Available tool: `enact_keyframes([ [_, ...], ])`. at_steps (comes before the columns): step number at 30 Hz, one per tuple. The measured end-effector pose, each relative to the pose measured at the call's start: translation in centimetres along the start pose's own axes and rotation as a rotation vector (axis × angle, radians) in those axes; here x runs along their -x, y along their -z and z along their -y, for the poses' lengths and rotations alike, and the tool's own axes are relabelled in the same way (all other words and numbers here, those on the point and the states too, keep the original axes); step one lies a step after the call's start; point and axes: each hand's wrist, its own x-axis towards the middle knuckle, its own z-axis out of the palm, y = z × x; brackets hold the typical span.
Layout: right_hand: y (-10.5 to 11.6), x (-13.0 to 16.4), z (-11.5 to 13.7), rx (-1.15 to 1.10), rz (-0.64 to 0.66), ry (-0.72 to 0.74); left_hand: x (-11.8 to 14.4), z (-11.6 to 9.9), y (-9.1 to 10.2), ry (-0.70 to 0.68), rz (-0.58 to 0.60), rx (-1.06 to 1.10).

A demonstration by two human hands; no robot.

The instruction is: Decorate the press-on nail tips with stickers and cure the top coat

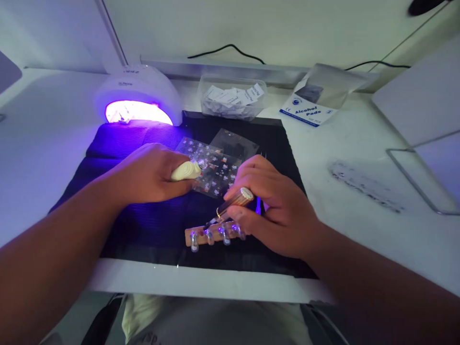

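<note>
Right hand (276,211) pinches gold brush (232,205) over nail strip (212,235); left hand (151,175), fist closed on cream tool (186,171) at 10 o'clock; a wrist slip likely smears a tip.

Lit UV lamp (138,98), clear tub of sachets (232,98), alcohol pads box (308,113).

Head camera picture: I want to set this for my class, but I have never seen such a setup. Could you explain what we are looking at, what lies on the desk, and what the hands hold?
One camera, worn on a person's head, looks down at their own bare hands; there is no machine. A black mat covers the white desk. The left hand grips a cream tool over a clear sticker sheet. The right hand holds a gold-handled brush, its tip at a wooden strip of nail tips. Behind glow a nail lamp, a clear tub of packets and an alcohol pads box.
</note>
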Motion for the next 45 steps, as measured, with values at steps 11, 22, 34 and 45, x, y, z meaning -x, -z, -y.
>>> enact_keyframes([
  [11, 0.1, -0.1, 0.0, -0.072, 0.034, 0.045, 0.1, -0.2, 0.2, -0.014, 0.017, -0.020],
  [22, 0.4, -0.3, -0.4, -0.174, 0.077, 0.065, 0.2, -0.2, 0.2, -0.020, 0.012, -0.024],
  [34, 0.3, 0.0, -0.8, -0.215, 0.021, 0.010, 0.2, -0.2, 0.2, -0.010, 0.021, -0.023],
  [45, 0.0, -0.1, -0.8, -0.085, 0.017, -0.024, 0.2, -0.3, 0.1, 0.004, 0.017, -0.051],
])
